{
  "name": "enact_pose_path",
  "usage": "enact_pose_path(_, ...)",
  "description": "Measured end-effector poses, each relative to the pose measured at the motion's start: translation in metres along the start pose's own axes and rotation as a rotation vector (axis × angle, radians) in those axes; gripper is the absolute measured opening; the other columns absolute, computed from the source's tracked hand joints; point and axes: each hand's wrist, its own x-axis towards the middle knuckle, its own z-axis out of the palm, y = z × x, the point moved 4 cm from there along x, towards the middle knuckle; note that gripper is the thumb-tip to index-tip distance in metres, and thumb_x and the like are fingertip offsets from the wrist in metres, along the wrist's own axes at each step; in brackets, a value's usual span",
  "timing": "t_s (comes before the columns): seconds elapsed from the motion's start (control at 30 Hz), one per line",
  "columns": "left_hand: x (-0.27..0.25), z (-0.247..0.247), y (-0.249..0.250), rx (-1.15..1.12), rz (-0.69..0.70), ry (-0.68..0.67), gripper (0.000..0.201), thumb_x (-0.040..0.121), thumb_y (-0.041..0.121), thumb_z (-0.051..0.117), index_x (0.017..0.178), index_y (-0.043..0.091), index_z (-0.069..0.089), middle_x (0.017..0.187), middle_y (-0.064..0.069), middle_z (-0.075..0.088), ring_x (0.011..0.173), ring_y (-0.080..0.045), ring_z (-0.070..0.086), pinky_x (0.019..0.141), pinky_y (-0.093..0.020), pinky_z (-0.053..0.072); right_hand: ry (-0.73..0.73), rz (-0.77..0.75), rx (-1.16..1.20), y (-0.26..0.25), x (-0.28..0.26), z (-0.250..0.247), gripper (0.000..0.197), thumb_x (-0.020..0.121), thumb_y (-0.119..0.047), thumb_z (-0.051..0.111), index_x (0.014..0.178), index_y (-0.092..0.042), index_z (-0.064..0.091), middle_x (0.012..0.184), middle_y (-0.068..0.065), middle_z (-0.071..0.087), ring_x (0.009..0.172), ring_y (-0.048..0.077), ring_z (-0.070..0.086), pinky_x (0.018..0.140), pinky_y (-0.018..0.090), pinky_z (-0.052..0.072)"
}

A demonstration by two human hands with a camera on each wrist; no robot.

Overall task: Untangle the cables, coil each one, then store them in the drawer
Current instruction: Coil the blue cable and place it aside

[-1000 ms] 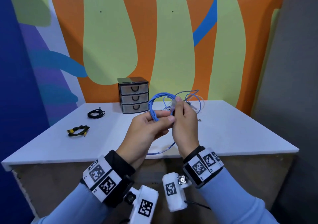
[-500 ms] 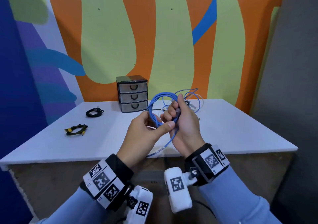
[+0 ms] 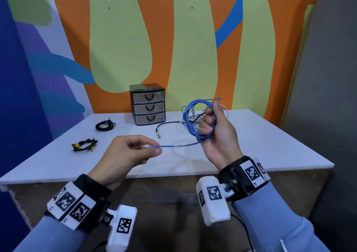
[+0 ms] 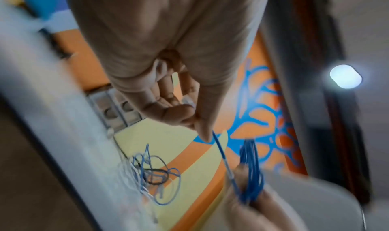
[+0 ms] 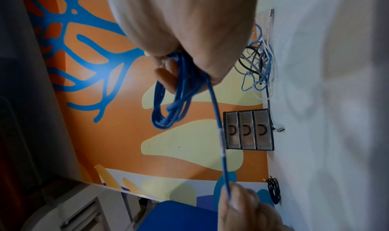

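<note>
Right hand [image 3: 216, 135] grips the upright blue cable [image 3: 195, 120] coil; its tail runs sideways to the pinching left hand [image 3: 127, 155].

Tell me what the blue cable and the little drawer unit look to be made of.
Blue cable: probably a smooth plastic or rubber jacket, matte; it bends into soft loops in the right hand.
Drawer unit: likely plastic, with a glossy dark frame, translucent grey drawer fronts and black handles.

- 1 drawer unit [image 3: 148, 104], 3 drawers
- 1 coiled blue cable [image 3: 197, 120]
- 1 coiled black cable [image 3: 105, 125]
- 1 yellow-tipped bundle [image 3: 84, 145]
- 1 cable tangle [image 5: 257, 64]
- 2 hands
</note>
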Motion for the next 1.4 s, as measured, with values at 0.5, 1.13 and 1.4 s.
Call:
enact_pose_path(0.5,0.000,0.033,0.006,-0.342,-0.150,-0.038,0.016,0.098,0.009,0.068,0.110,0.003,0.076,0.106,-0.013,0.079,0.079,-0.013,0.070,0.064,-0.019,0.057,0.157,-0.219,-0.219,0.004,-0.003,0.001,0.038,0.108,-0.038,0.056,0.081,-0.012,0.056,0.055,-0.006,0.027,0.045,0.008,0.021,0.041,0.021,0.018)
enact_pose_path(1.13,0.004,0.060,0.035,0.128,0.152,0.160,0.004,0.096,0.007,0.074,0.092,0.007,0.073,0.077,-0.009,0.079,0.070,-0.020,0.069,0.075,-0.036,0.060,0.008,-0.315,-0.360,0.010,-0.014,0.008,0.041,0.109,-0.040,0.052,0.076,-0.015,0.050,0.057,-0.006,0.029,0.051,0.012,0.020,0.042,0.023,0.019)
enact_pose_path(1.4,0.016,0.070,0.024,0.209,0.072,0.132,0.021,0.102,0.026,0.058,0.122,0.024,0.066,0.078,0.008,0.077,0.082,-0.013,0.074,0.093,-0.047,0.060,-0.119,-0.208,-0.390,0.013,-0.021,0.014,0.044,0.108,-0.040,0.052,0.073,-0.016,0.044,0.057,-0.003,0.020,0.046,0.011,0.015,0.039,0.019,0.020)
